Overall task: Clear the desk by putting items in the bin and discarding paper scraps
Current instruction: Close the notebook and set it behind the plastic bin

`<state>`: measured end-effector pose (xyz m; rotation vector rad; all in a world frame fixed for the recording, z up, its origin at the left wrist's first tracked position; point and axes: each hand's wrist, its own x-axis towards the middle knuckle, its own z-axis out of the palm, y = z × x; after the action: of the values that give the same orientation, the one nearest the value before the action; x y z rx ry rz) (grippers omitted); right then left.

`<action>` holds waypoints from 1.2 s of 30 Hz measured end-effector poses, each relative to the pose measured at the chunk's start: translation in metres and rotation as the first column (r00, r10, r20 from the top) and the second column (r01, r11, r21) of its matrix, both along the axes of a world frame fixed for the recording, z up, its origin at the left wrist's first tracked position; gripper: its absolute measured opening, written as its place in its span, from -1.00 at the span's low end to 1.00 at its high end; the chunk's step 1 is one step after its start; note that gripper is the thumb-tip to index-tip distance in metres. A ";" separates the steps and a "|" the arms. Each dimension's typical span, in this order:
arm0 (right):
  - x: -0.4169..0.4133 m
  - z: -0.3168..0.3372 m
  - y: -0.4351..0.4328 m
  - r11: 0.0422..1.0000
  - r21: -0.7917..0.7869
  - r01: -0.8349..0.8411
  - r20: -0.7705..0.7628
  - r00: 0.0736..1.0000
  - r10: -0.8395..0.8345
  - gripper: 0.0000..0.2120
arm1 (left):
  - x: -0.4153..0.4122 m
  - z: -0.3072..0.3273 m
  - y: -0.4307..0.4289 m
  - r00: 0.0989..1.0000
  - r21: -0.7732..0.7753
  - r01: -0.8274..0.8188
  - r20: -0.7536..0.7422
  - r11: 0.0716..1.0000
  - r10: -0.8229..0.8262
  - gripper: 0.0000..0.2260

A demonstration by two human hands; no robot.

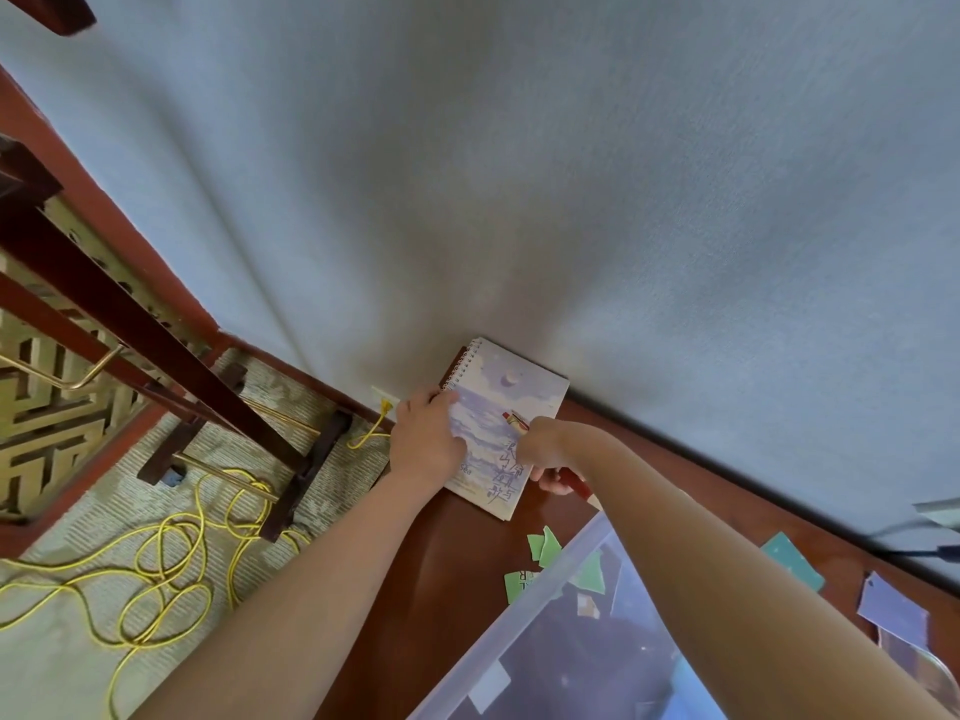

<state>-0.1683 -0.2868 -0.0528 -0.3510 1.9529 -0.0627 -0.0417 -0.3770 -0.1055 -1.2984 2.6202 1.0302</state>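
Note:
A spiral notebook [511, 402] with a purple sky-and-sea cover lies at the far corner of the dark red desk [447, 574], against the wall. My left hand [426, 439] grips its left edge near the spiral. My right hand [540, 441] is closed over the cover, holding a red pen-like object [514, 419]; a red end also shows below my wrist. A clear plastic bin [545, 605] sits nearer me on the desk, with paper scraps inside. Green paper scraps [543, 548] lie on the desk beside the bin.
More scraps lie right of my arm: a teal one [792, 561] and a purple one [891, 610]. A yellow cable [171, 558] coils on the carpet at the left beside dark wooden furniture legs [291, 491]. A grey-blue wall [519, 174] rises behind the desk.

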 end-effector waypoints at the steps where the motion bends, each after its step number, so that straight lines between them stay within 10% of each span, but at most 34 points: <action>1: -0.001 -0.001 0.000 1.000 0.003 0.016 0.002 1.000 -0.016 -0.73 | 0.000 0.000 0.000 1.000 -0.015 0.006 0.014 1.000 -0.006 -0.45; 9: -0.002 0.006 0.000 0.950 -0.254 0.183 -0.036 0.980 -0.198 -0.81 | -0.002 0.012 0.000 0.998 -0.090 0.058 0.032 0.994 -0.055 -0.58; 16: -0.001 0.028 -0.008 0.615 -0.404 0.677 0.297 0.733 -0.612 -0.88 | -0.024 0.046 0.008 0.892 0.648 -0.077 -0.295 0.758 0.343 -0.73; 20: -0.004 0.034 -0.015 0.553 -0.472 0.687 0.247 0.705 -0.665 -0.94 | -0.028 0.058 0.012 0.887 0.773 -0.057 -0.251 0.632 0.388 -0.75; 27: -0.004 0.029 -0.008 0.566 -0.456 0.686 0.238 0.707 -0.666 -0.92 | -0.025 0.041 0.012 0.879 0.648 -0.123 -0.280 0.752 0.386 -0.80; 36: -0.002 0.016 -0.011 0.647 -0.382 0.659 0.218 0.745 -0.630 -0.76 | -0.008 0.010 0.001 0.982 0.123 -0.158 -0.085 0.980 0.169 -0.88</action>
<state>-0.1702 -0.2980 -0.0364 0.0909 1.8934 -0.9936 -0.0493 -0.3762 -0.0957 -1.4935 2.5088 1.2784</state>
